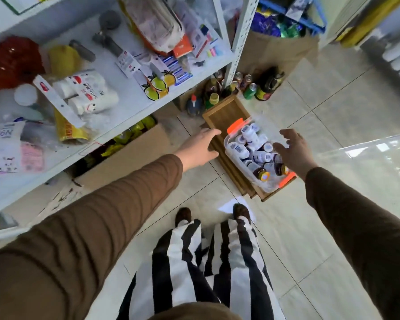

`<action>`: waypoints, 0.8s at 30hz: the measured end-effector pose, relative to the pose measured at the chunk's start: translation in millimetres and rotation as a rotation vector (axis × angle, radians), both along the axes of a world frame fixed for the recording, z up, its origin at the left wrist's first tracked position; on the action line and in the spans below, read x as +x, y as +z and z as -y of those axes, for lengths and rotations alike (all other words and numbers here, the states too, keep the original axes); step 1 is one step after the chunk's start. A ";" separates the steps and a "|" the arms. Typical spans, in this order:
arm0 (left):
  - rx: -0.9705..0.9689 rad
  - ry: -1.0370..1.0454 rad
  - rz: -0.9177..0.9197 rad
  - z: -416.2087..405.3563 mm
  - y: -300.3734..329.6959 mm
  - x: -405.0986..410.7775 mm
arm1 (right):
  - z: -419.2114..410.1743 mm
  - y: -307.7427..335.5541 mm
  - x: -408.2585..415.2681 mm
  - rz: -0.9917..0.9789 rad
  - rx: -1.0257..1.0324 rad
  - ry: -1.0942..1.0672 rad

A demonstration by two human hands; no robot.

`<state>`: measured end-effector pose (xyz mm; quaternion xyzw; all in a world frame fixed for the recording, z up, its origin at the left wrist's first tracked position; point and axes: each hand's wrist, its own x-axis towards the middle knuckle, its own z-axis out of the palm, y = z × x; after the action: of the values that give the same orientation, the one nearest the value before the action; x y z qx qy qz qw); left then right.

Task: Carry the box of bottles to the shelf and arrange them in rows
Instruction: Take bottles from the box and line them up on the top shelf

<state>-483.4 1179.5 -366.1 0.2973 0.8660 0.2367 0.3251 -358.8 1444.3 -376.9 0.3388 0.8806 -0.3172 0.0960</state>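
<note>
At nine o'clock in the view stands the white shelf (129,93), its board crowded with packets and rolls. Our left hand (200,147) reaches out just right of it, fingers straight and a little apart, holding nothing, over the near-left edge of the wooden tray (226,112) on the floor.

At the centre, toward one o'clock from our feet, the clear plastic box (246,167) sits in that tray, with orange latches at its far and near ends. The bottles (252,144) lie heaped inside, white-capped, some of dark glass by the look of them.

Our right hand (295,151) hovers at three o'clock of the box, fingers spread and lightly curled, not yet touching it as far as we can tell.

We judge the load fairly heavy for its size, and the thin plastic walls likely to flex and feel slick. The bottles are loose, so they would roll and knock if we tilt it. We should take it at the two long sides under the rim, or by the latched ends, one hand each, and lift level.
</note>
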 end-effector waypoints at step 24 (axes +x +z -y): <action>-0.284 -0.054 -0.126 -134.4 -150.6 28.5 | -96.4 -116.5 33.7 0.270 0.071 0.092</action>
<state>-454.9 1313.9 -516.7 0.2859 0.9011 0.0838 0.3151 -325.1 1540.7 -493.4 0.3409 0.8849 -0.2327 0.2161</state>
